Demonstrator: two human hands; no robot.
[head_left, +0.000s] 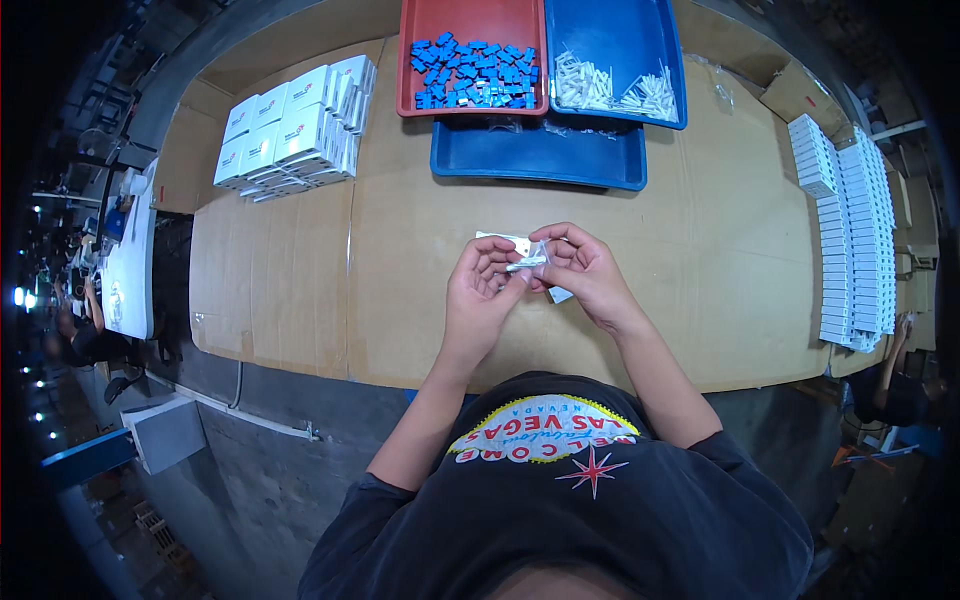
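Observation:
Close together above the cardboard-covered table, my two hands hold a small clear plastic bag [541, 252] between them. A slim white piece [526, 264] shows at the bag; whether it lies inside cannot be made out. My left hand [482, 285] pinches at the left end of the bag, its other fingers curled. Thumb and forefinger of my right hand [590, 278] grip the right side. Behind and under the hands lies a white flat box or card [560, 295], mostly hidden by the fingers.
Stacked white boxes [285, 125] stand at the far left. A red tray [425, 18] holds blue parts, a blue tray [612, 25] holds slim white pieces, and another blue tray [540, 167] sits nearer. Tall rows of white boxes [850, 240] line the right. People work at both sides.

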